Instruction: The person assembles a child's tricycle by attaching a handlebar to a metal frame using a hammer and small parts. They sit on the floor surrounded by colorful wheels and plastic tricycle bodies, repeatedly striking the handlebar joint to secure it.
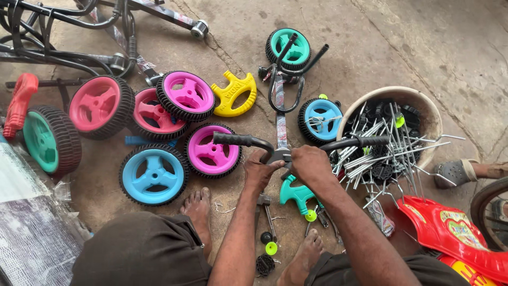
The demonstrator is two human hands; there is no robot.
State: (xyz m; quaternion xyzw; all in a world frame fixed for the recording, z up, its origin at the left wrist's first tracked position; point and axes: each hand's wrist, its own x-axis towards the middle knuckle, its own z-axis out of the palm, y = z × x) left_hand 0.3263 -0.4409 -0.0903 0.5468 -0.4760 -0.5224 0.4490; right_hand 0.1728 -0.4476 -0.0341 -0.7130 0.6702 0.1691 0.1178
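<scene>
A person sits on the rough concrete floor [370, 42], knees apart and bare feet forward. The biggest thing beside them is the round pale tub [429, 114] on the right, full of thin metal rods and black plastic parts, some rods spilling over its rim. Left of it lie the plastic wheels with black ribbed tyres: a coral-pink wheel [100, 106], a green wheel [50, 140], a light-blue wheel [153, 173], and two magenta wheels [186, 95] [211, 153], close together and partly overlapping. A red moulded plastic body [450, 233] shows at the lower right.

In the middle, a black metal handlebar with rubber grips [248, 141] stands on its wrapped stem, reaching out to both sides just in front of the person. The left hand [260, 170] is clenched around the handlebar's centre from the left, and the right hand [311, 164] grasps the same joint from the right, the two hands almost touching. Just below them lies a small teal plastic bracket [295, 194], and beyond the wheels a yellow plastic bracket [234, 94].
</scene>
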